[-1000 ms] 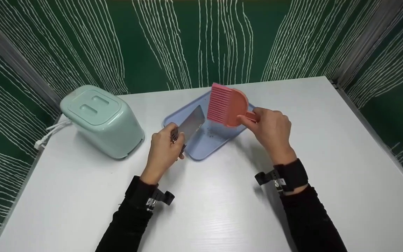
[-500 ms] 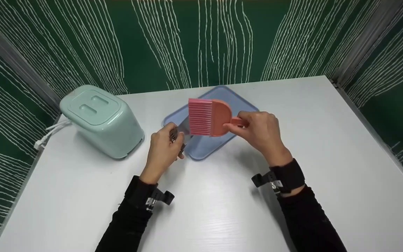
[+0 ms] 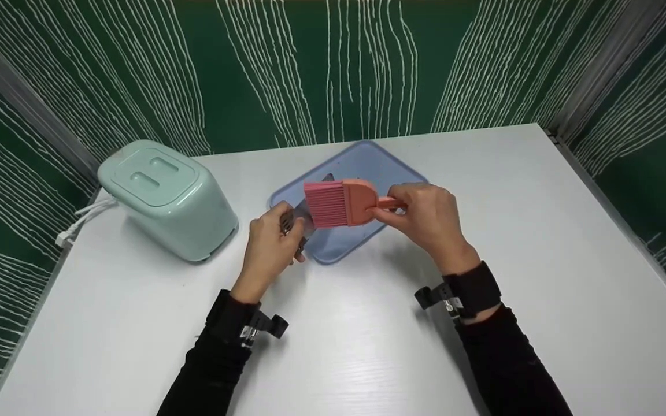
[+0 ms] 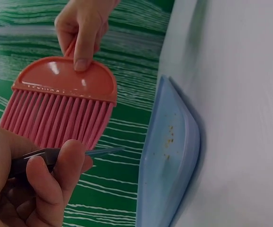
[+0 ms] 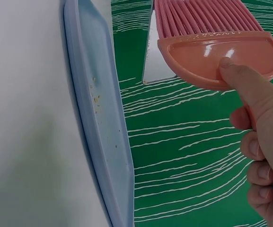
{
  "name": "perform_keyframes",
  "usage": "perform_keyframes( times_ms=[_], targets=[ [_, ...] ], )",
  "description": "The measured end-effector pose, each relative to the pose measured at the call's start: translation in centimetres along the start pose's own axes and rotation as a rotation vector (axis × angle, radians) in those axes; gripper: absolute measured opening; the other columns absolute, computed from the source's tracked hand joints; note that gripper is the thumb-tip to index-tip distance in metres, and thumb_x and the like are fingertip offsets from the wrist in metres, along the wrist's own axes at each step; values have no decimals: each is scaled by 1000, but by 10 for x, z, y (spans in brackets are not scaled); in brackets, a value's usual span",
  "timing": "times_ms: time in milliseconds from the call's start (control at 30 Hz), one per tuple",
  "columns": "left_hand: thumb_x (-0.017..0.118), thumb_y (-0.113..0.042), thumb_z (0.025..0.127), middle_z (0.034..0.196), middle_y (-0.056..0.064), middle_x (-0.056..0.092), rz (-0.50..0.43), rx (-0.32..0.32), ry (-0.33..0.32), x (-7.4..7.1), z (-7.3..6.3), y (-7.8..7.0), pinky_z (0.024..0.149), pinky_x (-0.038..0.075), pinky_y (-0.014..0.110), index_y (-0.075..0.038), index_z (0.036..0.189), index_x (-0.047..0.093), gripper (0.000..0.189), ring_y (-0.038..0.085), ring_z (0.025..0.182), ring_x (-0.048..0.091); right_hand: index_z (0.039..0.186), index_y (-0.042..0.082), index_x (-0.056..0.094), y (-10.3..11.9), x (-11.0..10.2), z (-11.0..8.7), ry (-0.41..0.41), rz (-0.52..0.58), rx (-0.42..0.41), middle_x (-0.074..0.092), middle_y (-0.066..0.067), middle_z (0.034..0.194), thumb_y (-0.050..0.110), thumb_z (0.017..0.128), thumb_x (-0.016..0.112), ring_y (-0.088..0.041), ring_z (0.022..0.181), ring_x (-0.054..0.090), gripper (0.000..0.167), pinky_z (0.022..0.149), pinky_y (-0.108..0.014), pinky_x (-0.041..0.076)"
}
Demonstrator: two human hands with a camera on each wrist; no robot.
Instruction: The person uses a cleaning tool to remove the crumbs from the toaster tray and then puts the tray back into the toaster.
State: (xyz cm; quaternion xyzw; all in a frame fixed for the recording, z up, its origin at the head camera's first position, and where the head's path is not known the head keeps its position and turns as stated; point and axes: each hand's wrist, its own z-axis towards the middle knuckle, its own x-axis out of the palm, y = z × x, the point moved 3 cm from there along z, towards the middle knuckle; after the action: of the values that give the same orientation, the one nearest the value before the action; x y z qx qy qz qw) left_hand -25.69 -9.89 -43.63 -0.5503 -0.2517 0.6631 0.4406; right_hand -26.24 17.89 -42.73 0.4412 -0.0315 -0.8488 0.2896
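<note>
Orange at the head and pink in the bristles, a brush [image 3: 362, 201] extends leftward from a person's right hand [image 3: 428, 216], which grips its handle, thumb laid on the head. To the left, the left hand [image 3: 269, 240] holds a broad-bladed knife [image 5: 156, 61] by its handle, fingers curled round it. The blade points to the far right of that hand, and the pink bristles cover much of it as seen from above; whether they touch the metal cannot be told. Both tools are raised over a pale blue tray [image 3: 393, 170], whose near corner sits just right of the left hand. Crumbs [image 4: 169, 140] dot the tray's floor. On the left of the white tabletop [image 3: 356, 335] stands a mint-green toaster [image 3: 171, 202], with green walls [image 3: 440, 34] streaked in white lines at the far side and both flanks.
</note>
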Motion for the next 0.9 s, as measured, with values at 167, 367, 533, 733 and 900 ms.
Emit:
perform_keyframes(
  times_ms=[167, 367, 533, 733, 900],
  targets=[
    [61, -12, 103, 65, 5, 66, -11, -8, 4, 1, 0, 0, 39, 54, 34, -8, 92, 62, 12, 18, 42, 67, 67, 13, 54, -3, 2, -1, 1, -13, 3, 61, -5, 61, 39, 85, 92, -12, 57, 43, 49, 54, -28, 25],
    [61, -10, 103, 66, 6, 66, -22, -13, 8, 2, 1, 0, 39, 54, 34, -8, 90, 60, 14, 18, 42, 67, 75, 11, 66, -7, 5, -2, 5, -40, 36, 66, -6, 66, 37, 85, 92, -19, 61, 50, 39, 57, -29, 31],
    [60, -11, 103, 67, 5, 69, -24, -7, 11, 1, 0, 0, 40, 55, 34, -8, 88, 59, 15, 15, 42, 66, 79, 10, 71, -10, 7, -3, 2, -54, 50, 65, -7, 67, 39, 85, 92, -21, 62, 51, 37, 58, -29, 32],
    [61, -10, 102, 68, 5, 70, -29, -7, 10, 0, -1, -1, 40, 55, 34, -8, 89, 60, 13, 15, 42, 66, 78, 9, 71, -15, 9, -3, 2, -63, 67, 69, -9, 70, 40, 86, 91, -23, 63, 53, 38, 57, -30, 34],
    [61, -9, 102, 69, 6, 70, -35, -9, 13, 0, -1, -2, 39, 54, 34, -7, 90, 61, 12, 15, 41, 66, 77, 8, 71, -18, 10, -4, -14, -87, 85, 71, -8, 69, 43, 86, 90, -25, 62, 56, 41, 56, -30, 35]
  ],
)
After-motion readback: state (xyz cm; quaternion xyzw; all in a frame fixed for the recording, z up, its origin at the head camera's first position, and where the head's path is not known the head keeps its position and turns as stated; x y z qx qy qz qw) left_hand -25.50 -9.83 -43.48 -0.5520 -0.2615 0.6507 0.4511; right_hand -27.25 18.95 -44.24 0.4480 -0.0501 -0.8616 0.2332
